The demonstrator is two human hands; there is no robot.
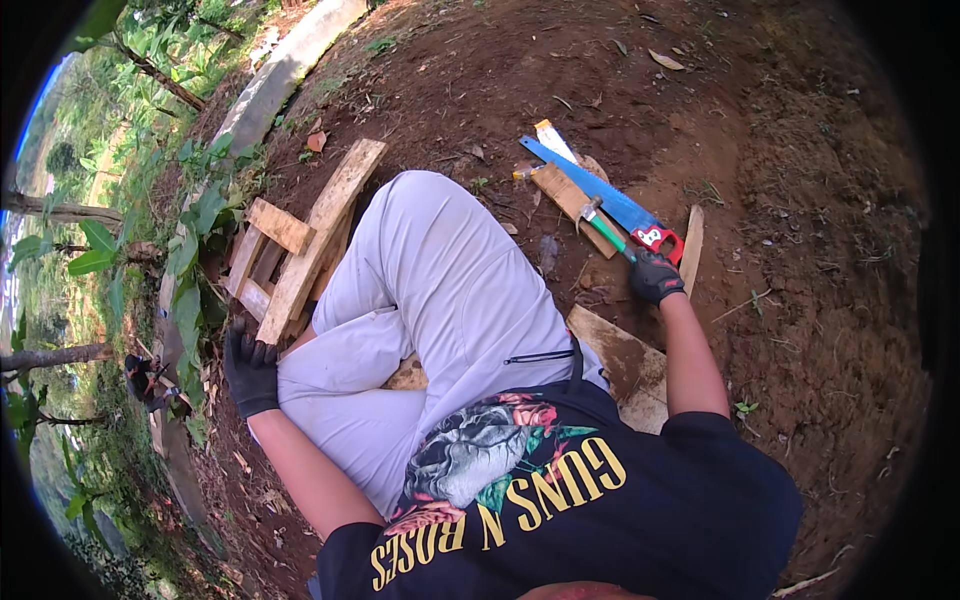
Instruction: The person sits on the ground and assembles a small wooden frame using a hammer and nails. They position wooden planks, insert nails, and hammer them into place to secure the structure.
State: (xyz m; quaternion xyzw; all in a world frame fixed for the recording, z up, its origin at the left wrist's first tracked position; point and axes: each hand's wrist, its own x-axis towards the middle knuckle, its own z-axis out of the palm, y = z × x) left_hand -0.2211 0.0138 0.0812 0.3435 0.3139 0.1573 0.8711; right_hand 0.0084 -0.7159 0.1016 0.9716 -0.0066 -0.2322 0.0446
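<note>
My right hand [655, 277], in a black glove, is closed round the end of a hammer's green handle [612, 235]. The metal hammer head [590, 209] lies over a short brown board [570, 200]. Right beside it is a handsaw [610, 198] with a blue blade and a red and white handle, close to my fingers. On the left, my gloved left hand [250, 368] grips the near end of a small wooden frame [318, 245] made of nailed-together planks. The frame stands tilted against my bent leg, and part of its underside is hidden.
A white and yellow strip [556, 141] lies beyond the saw. A thin wood offcut [691, 250] and a wide board [625, 365] are near my right side. Leafy plants [190, 260] and a concrete edge [260, 105] run along the left. Another person [146, 383] is farther off.
</note>
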